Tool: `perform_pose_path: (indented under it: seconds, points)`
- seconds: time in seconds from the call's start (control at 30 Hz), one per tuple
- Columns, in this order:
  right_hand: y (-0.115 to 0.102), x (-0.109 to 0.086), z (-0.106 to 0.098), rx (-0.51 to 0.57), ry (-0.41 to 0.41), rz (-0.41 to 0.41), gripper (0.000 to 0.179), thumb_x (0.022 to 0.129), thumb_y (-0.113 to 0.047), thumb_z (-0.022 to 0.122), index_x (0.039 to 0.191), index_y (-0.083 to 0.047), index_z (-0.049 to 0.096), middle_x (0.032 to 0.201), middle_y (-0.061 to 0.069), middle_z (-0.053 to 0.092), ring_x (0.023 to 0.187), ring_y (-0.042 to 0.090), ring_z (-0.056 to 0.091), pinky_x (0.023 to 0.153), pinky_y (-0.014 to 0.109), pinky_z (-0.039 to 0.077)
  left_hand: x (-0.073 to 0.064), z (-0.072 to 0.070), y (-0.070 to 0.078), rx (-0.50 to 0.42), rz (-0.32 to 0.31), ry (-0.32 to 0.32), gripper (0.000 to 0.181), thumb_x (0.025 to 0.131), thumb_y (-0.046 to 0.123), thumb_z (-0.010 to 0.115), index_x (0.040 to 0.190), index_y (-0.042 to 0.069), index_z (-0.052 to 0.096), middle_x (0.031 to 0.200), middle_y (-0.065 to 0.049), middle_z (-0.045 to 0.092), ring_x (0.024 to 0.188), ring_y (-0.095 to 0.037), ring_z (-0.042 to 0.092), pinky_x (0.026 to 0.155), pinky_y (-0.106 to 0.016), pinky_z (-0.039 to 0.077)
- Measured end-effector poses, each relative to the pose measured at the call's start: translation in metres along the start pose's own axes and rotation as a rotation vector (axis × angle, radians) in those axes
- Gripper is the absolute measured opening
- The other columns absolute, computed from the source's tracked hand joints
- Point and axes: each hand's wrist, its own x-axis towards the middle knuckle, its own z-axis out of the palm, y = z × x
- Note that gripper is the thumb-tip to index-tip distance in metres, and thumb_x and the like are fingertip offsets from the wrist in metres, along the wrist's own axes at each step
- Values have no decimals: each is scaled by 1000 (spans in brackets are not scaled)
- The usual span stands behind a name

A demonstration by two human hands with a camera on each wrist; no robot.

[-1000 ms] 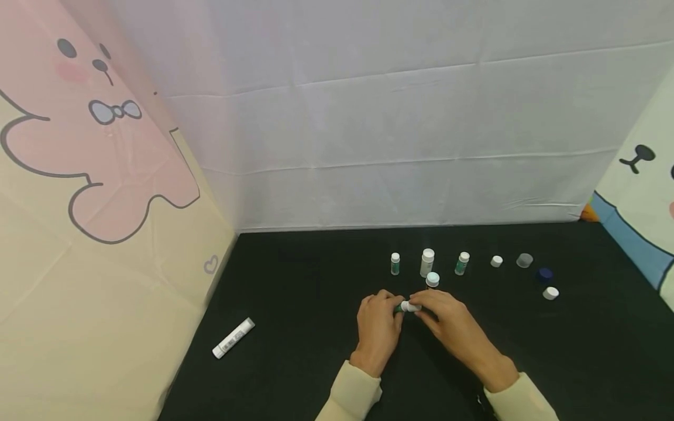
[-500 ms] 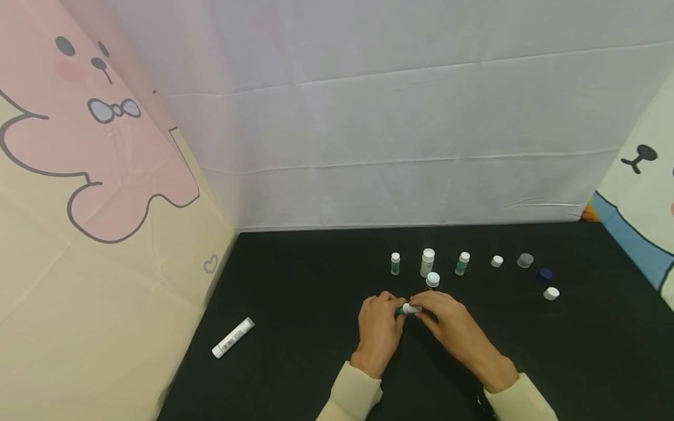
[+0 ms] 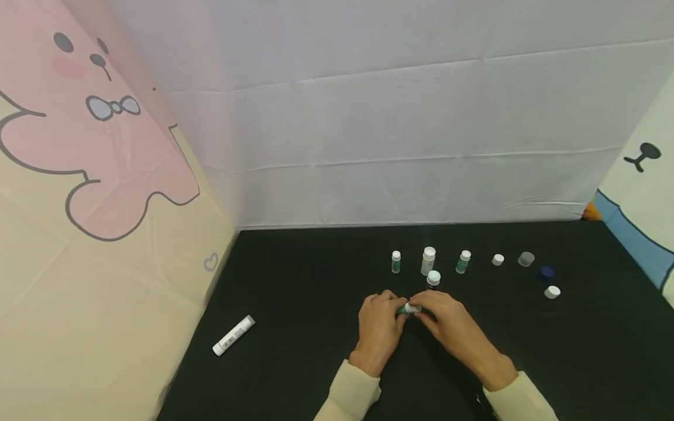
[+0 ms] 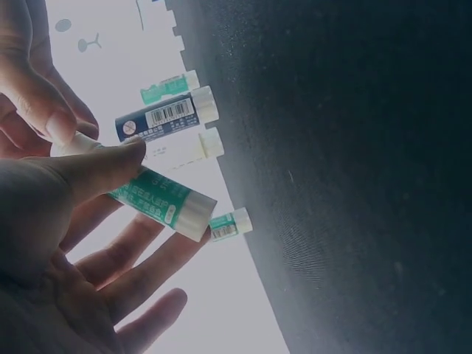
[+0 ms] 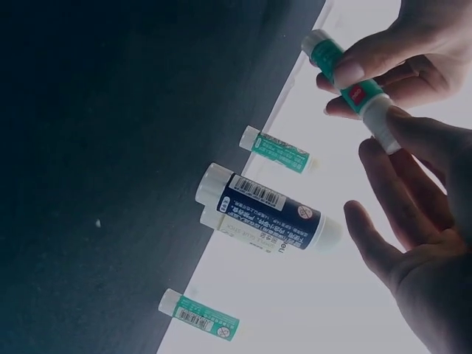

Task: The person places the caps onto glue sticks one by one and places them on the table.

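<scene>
My left hand [image 3: 380, 327] grips a green glue stick [image 4: 155, 195] by its body, thumb across the label. My right hand [image 3: 447, 321] pinches its white end [image 5: 380, 122] between thumb and fingers. Held nearly level in the head view, the stick bridges both hands above the black table. Just beyond the hands stands a navy glue stick [image 5: 273, 210] with a white top. Behind that one is a white glue stick [image 3: 428, 263], flanked by a green glue stick [image 3: 396, 263] on the left and another green glue stick [image 3: 463, 263] on the right.
Toward the back right lie a small white cap [image 3: 498, 259], a clear cap [image 3: 526, 259], a navy cap [image 3: 547, 273] and another white cap [image 3: 552, 292]. A white tube [image 3: 234, 335] lies slantwise at the left. White cloth [image 3: 342, 146] hangs behind the black table [image 3: 295, 362].
Both hands keep their hold on the green glue stick almost in place, moving only very slightly. The standing glue sticks and the caps stay where they were.
</scene>
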Motion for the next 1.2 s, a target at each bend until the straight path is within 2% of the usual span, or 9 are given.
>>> perform_pose_path:
  seconds: [0.2,0.43,0.57,0.83,0.93,1.0,1.1,1.2]
  points:
    - [0,0,0,-2,11,-2,41,69,13,90,102,-5,76,102,1,76,92,20,73,78,40,62,2,-1,-1,10,29,-12,21,80,24,93,99,20,85,88,9,78,79,-8,71,85,-28,54]
    - [1,-1,2,3,48,-25,41,67,11,91,100,-9,77,100,-1,76,91,21,72,79,41,61,1,-1,-1,5,50,-20,20,80,25,92,99,20,85,89,10,77,82,-6,73,96,-33,56]
    - [1,-2,2,8,65,-34,42,66,12,91,98,-10,76,98,-2,76,90,19,71,80,40,60,-1,-2,-1,18,61,-10,20,80,26,92,98,20,84,88,11,77,82,-6,73,96,-35,56]
    - [4,-3,5,40,71,-50,42,64,15,90,97,-8,76,96,-3,76,89,17,70,88,19,50,-1,-2,-3,59,101,22,20,78,28,92,95,23,84,87,13,78,78,-4,72,90,-30,55]
    - [6,-4,7,56,70,-56,41,65,15,89,97,-8,76,97,-2,76,89,17,69,89,18,49,-2,-2,-4,71,106,23,18,78,30,92,91,24,83,86,14,78,76,-3,72,88,-28,54]
    - [6,-4,7,61,66,-52,41,65,16,89,96,-8,76,97,-1,76,89,17,70,89,24,53,-2,-2,-3,73,105,23,16,77,30,92,89,25,82,84,14,79,75,-3,72,86,-27,53]
    - [6,-3,7,72,63,-35,41,65,17,88,96,-7,76,97,-1,77,89,17,72,95,45,58,-2,-2,-2,82,109,27,15,77,30,92,85,25,80,81,14,78,72,-3,71,86,-27,53]
    - [5,-2,7,80,69,-28,41,64,18,88,96,-6,76,96,0,77,89,19,74,99,67,51,-1,-3,-1,113,117,37,15,77,30,92,85,25,80,81,14,78,71,-2,70,86,-26,53]
